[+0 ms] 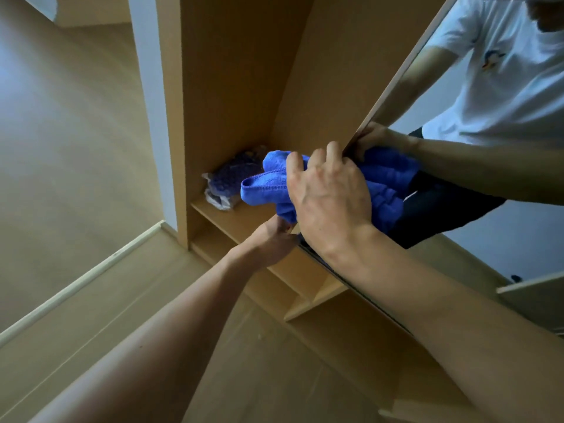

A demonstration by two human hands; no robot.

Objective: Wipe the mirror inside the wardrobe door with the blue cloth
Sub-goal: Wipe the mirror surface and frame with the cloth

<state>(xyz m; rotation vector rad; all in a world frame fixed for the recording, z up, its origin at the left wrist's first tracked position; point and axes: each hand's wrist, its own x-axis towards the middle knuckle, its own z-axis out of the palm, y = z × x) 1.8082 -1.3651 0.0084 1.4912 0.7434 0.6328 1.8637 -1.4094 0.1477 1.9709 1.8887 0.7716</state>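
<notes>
At an open wardrobe [232, 87] of pale brown board, a person is reaching out with both bare arms over a floor [122, 300] of the same tone. The door [406, 65] is standing open on the right, its inner face turned toward the camera, and the mirror [518, 224] is covering that face out to the thin leading edge. The glass is showing the person's white T-shirt, dark shorts, forearm and a second image of the cloth.

The cloth [265, 187], blue and bunched, is being held against the mirror at its leading edge, roughly at the height of the shelf [244, 218], with loose folds spilling left past the door edge. The right hand [329, 196] is lying on top of it, fingers curled and gripping the fabric, knuckles up and fingertips touching the door edge.

The left hand [271, 242] is reaching in just below the cloth to the same edge of the door. Its fingertips are hidden behind the cloth and the edge, so whether they are gripping the door cannot be told.

A small packet [229, 181], clear wrap around something dark blue, is lying on the shelf behind the cloth, near the back left corner.
</notes>
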